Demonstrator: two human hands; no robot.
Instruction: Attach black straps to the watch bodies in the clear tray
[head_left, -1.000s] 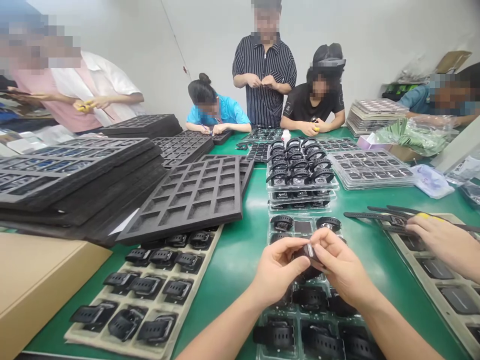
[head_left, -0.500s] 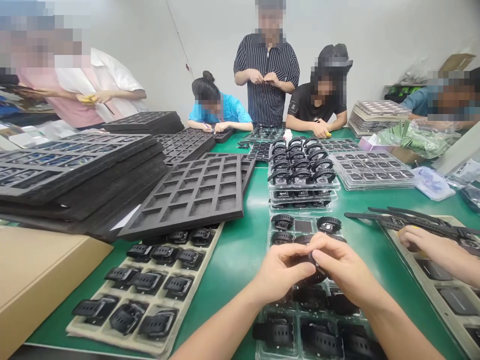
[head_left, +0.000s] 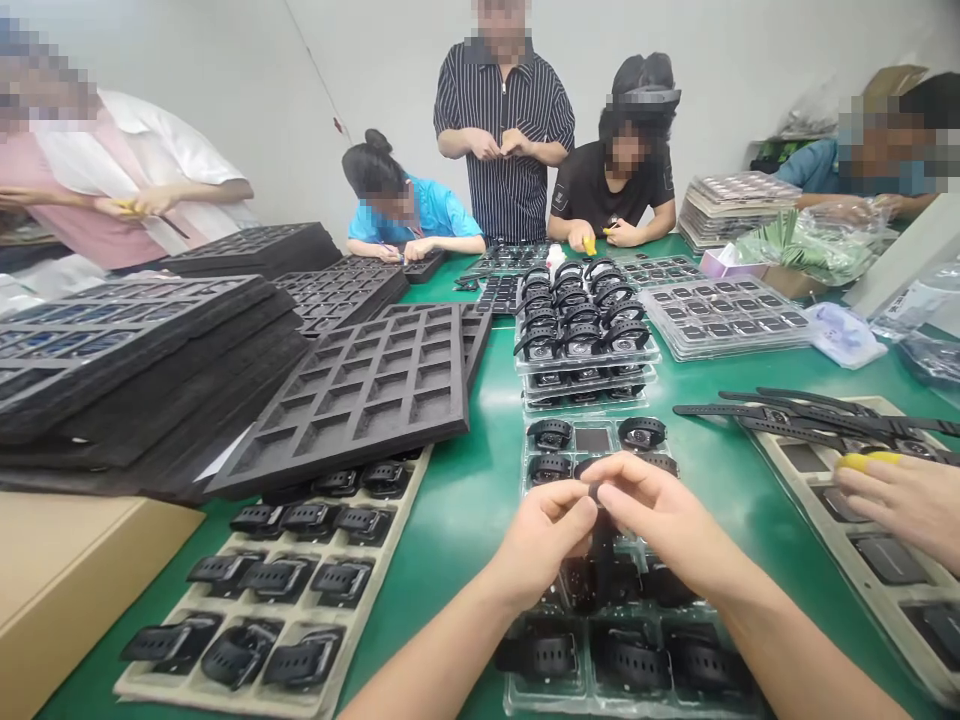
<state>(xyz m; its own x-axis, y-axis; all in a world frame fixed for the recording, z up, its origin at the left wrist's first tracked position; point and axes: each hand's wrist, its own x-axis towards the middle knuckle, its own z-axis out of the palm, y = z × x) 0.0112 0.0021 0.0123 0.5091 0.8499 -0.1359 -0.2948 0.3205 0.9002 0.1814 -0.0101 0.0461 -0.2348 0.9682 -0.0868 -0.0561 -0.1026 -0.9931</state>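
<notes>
My left hand (head_left: 546, 535) and my right hand (head_left: 646, 505) meet above a clear plastic tray (head_left: 517, 690). Both pinch the black strap of a smartwatch (head_left: 598, 565), which hangs below the fingertips; its far side is hidden by my fingers. In the tray's compartments lie several more black watches, one of them a looped watch (head_left: 550, 434) at the back left. A flat dark square (head_left: 592, 440) fills a compartment beside that one. On the left, a beige tray (head_left: 420, 500) carries rows of watches with closed straps.
Black foam trays (head_left: 352, 400) overlap the beige tray, beside a cardboard box (head_left: 82, 580). Stacked clear trays of watches (head_left: 585, 365) stand ahead. At right, another person's hand (head_left: 900, 500) with yellow finger covers rests over a tray with loose watches (head_left: 817, 420). Several people work around the green table (head_left: 480, 480).
The view has shifted slightly, so most things sit further left. My fingers have moved along the strap, and the watch hangs more visibly. The hand at right has turned and spread.
</notes>
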